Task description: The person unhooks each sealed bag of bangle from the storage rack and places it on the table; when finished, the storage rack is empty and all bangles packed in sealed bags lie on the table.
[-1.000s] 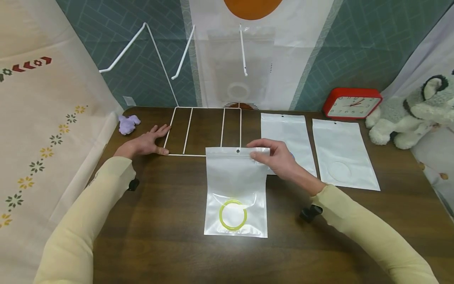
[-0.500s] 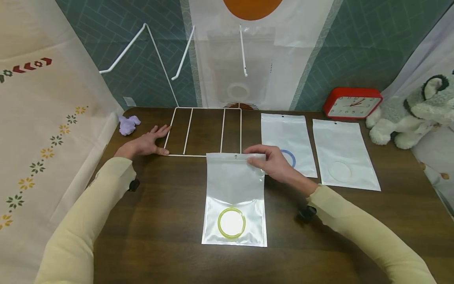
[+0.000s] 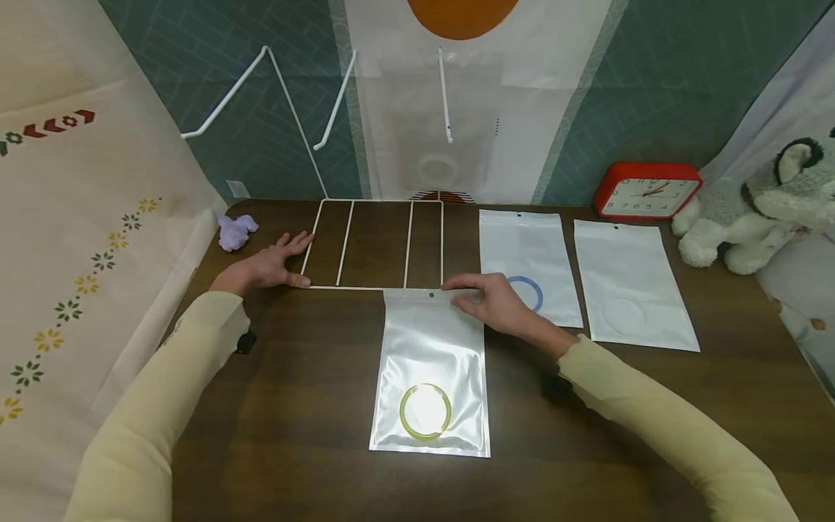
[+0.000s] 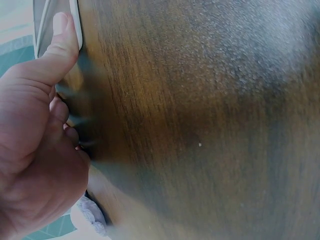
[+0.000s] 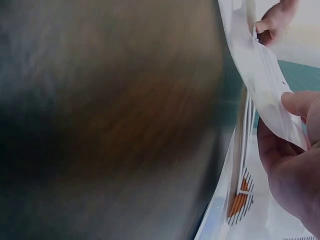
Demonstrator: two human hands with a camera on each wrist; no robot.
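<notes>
A white wire rack stands on the table, its base frame flat and its prongs sticking up. My left hand rests with spread fingers at the base's left side, thumb against the front corner; the thumb also lies on the wire in the left wrist view. My right hand pinches the top right corner of a silvery-white zip pouch between thumb and fingers. A yellow-green ring shows through its lower half. The pouch's top edge, with a small hang hole, meets the rack's front wire.
Two more white pouches lie at right, one with a blue ring, another with a pale ring. A red clock and grey plush toy stand behind them. A purple plush sits at the left. White prongs rise behind.
My right hand has moved down and slightly left, drawing the pouch toward me and laying it lower. The blue ring behind the hand is now uncovered. My left hand has stayed in place.
</notes>
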